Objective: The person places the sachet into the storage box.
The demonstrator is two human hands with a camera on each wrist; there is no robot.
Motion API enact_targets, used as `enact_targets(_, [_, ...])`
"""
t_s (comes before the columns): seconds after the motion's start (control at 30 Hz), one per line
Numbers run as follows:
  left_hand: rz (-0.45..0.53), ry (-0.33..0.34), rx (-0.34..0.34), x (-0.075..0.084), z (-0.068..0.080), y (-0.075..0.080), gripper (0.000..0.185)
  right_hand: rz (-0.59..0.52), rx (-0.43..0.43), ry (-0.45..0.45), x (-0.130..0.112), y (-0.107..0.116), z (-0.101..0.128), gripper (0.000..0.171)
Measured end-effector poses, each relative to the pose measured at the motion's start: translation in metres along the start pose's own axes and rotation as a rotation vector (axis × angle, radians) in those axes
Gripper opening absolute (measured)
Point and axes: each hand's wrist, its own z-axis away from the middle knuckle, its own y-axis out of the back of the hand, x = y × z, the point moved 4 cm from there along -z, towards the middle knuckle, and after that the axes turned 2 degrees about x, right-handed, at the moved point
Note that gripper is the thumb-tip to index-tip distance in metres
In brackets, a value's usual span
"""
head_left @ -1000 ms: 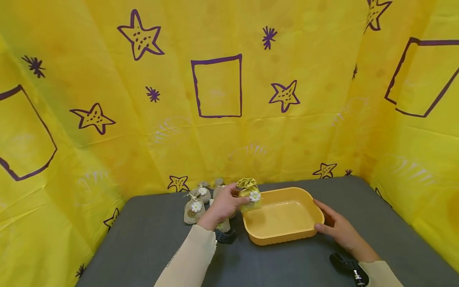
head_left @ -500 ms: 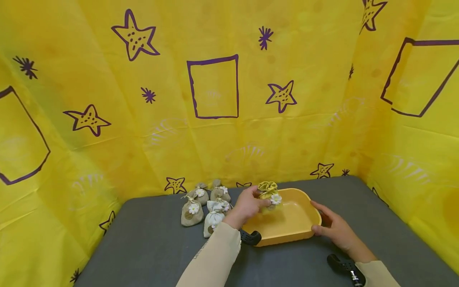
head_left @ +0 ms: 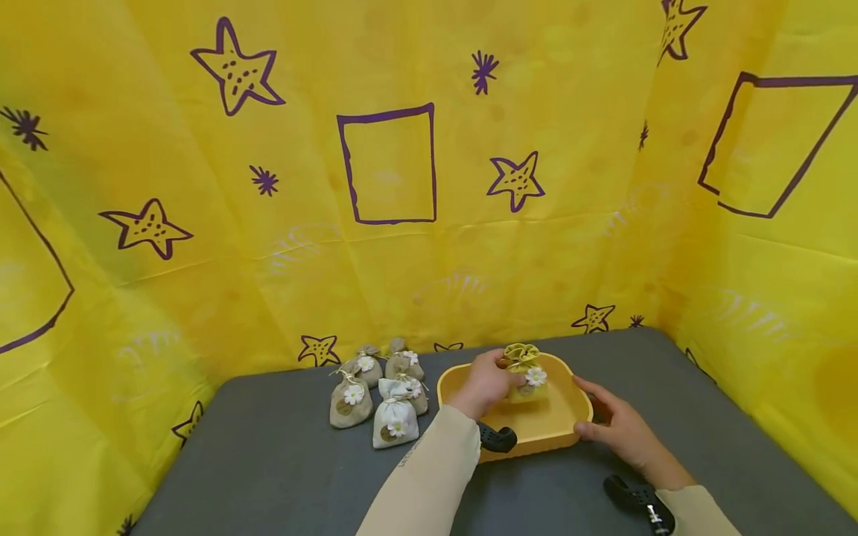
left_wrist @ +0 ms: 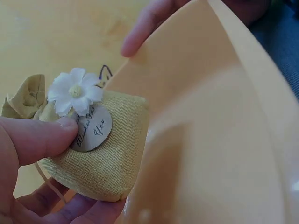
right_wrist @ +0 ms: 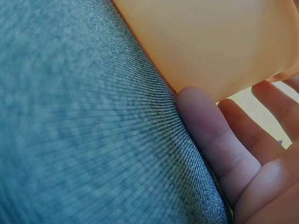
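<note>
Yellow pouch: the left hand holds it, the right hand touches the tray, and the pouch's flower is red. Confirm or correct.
The flower is white, not red, as the left wrist view shows. The left hand does hold the yellow pouch, and the right hand does touch the tray.

Five pouches (head_left: pixel 394 408) on the table (head_left: pixel 268 447), left of the tray (head_left: pixel 546 424), before the backdrop (head_left: pixel 389 290)

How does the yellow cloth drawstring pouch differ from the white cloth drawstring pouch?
The left hand grips the yellow cloth drawstring pouch, while the white cloth drawstring pouch sits on the grey table. The yellow pouch's fabric is mustard; the white pouch's is much paler. Both have a white flower and a round tag.
</note>
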Motion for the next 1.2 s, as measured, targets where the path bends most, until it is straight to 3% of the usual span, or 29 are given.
enact_targets(0.3, [-0.019, 0.005, 0.018, -0.002, -0.012, -0.02, 0.028, -0.027, -0.007, 0.015, -0.002, -0.002, -0.002, 0.071])
enact_targets(0.43, [-0.131, 0.012, 0.013, -0.001, -0.013, -0.023, 0.029, -0.005, 0.004, 0.007, -0.002, -0.002, -0.004, 0.071])
enact_targets(0.6, [-0.273, 0.035, 0.012, 0.001, -0.011, -0.023, 0.05, -0.008, 0.005, -0.009, 0.0, -0.003, -0.004, 0.072])
enact_targets(0.7, [-0.225, 0.088, 0.018, -0.003, -0.009, -0.024, 0.053, -0.003, 0.008, -0.016, 0.0, -0.002, -0.004, 0.072])
enact_targets(0.8, [-0.107, 0.151, 0.031, -0.009, -0.008, -0.026, 0.048, 0.005, 0.01, -0.018, 0.001, -0.002, -0.004, 0.072])
enact_targets(1.07, [0.089, 0.165, -0.006, -0.018, -0.012, -0.035, 0.046, -0.019, -0.001, -0.031, 0.001, -0.002, -0.004, 0.072])
enact_targets(1.2, [0.095, 0.176, 0.009, -0.013, -0.007, -0.033, 0.051, -0.005, 0.007, -0.039, 0.001, -0.002, -0.002, 0.072])
